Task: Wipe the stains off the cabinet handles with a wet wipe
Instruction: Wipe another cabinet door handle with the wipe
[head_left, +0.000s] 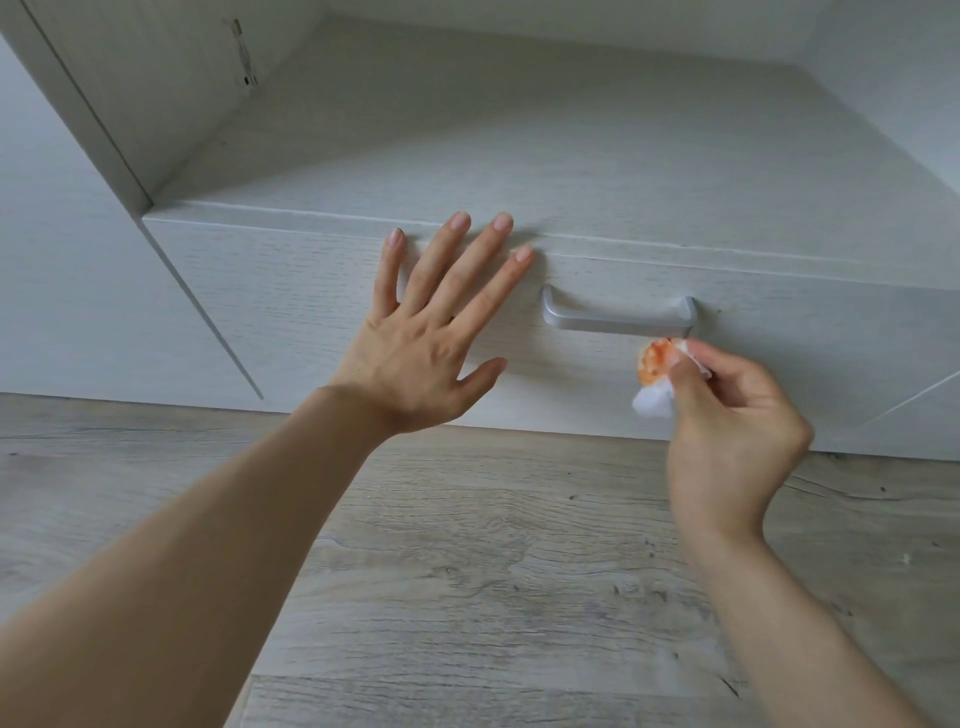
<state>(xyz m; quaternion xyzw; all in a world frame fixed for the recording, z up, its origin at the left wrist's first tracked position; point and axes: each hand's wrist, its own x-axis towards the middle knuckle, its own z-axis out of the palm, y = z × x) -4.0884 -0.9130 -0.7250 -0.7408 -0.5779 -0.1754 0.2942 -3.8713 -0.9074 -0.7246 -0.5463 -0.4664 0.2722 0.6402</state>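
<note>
Cabinet handle (618, 318): one is in view, a silver bar fixed horizontally on the pale wood-grain drawer front (291, 312), a little right of the front's centre and just under its top edge. One wet wipe (653, 384), bunched, white below and stained orange on its upper part, sits just below the right end of the handle; whether it touches the metal cannot be told. Two bare hands are shown. The right hand (737, 415) pinches the wipe between the tips of its curled fingers (691, 371), palm side turned toward the drawer. The left hand (431, 343) lies flat against the drawer front to the left of the handle, apart from it, its fingers (478, 260) straight and spread with the tips reaching the upper edge, and it holds nothing. Nothing lies between the wipe and the handle. Above the drawer front extends the flat cabinet top (519, 130), bounded on the left by an upright side panel (156, 104) that carries one small metal fitting (244, 52). A tall plain panel (67, 260) adjoins the drawer on the left. Below runs a grey wood-pattern floor (467, 545), crossed by both forearms. The drawer is closed, and its contents cannot be seen.
</note>
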